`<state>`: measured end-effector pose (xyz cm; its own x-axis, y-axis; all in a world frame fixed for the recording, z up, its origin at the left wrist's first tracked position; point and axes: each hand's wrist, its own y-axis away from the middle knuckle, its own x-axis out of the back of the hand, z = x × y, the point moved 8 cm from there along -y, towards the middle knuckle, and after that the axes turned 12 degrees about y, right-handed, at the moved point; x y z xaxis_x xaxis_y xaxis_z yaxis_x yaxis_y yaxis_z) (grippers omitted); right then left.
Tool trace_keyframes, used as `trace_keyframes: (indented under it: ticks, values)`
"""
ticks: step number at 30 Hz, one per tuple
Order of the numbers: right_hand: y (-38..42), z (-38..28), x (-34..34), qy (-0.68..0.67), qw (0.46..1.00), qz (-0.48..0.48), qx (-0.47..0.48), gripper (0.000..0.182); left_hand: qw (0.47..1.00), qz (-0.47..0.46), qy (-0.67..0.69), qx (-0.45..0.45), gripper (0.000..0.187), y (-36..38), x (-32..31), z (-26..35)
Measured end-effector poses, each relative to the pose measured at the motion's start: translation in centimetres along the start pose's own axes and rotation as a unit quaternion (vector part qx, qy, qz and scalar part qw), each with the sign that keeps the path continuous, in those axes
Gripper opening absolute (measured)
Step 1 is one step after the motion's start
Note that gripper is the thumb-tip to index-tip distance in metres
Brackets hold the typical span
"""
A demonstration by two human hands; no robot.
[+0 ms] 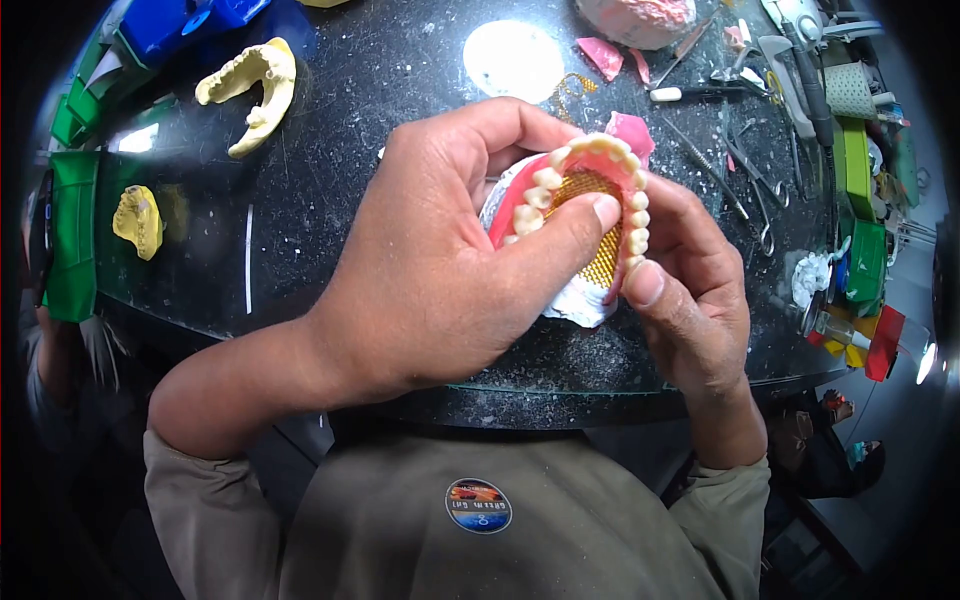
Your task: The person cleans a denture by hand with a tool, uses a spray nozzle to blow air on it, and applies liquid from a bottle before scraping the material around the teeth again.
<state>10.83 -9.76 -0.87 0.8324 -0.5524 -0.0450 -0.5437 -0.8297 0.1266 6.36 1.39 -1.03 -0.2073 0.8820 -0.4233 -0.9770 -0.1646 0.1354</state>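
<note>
Above the table's near edge, a denture (pixel 638 212) with a row of cream teeth and pink base sits on a white plaster cast (pixel 580 304). A gold mesh (pixel 604 262) spans the palate area. My left hand (pixel 430 250) wraps round the left side of the cast, its thumb pressed on the mesh. From the right, my right hand (pixel 705 285) grips the same piece, its thumb against the rim near the rear teeth. The fingertips of both hands are partly hidden behind the cast. A pink wax piece (pixel 630 132) shows just beyond the denture.
Yellow plaster casts (pixel 270 95) lie at left near a green bin (pixel 72 235). Gold mesh scrap (pixel 572 92), pink wax pieces (pixel 602 58) and a pink-white cast (pixel 640 18) are at the back. Metal tools (pixel 765 180) lie at right. White dust covers the dark table (pixel 340 130).
</note>
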Motion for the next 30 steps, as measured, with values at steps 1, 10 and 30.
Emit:
trace_keyframes:
  ticks: [1, 10, 30]
  values:
    - [0.0, -0.01, -0.05, 0.0, 1.0, -0.001, 0.002, 0.046, 1.0, 0.004, -0.005, 0.0, 0.021, 0.05, 0.01, 0.02]
    - [-0.1, 0.11, 0.1, -0.017, 1.0, 0.007, -0.006, 0.046, 1.0, 0.011, 0.0, -0.014, 0.021, -0.02, 0.0, 0.17]
    - [-0.05, -0.03, -0.3, -0.006, 1.0, 0.0, -0.005, 0.046, 0.999, 0.028, -0.017, -0.027, 0.018, 0.15, 0.35, 0.04]
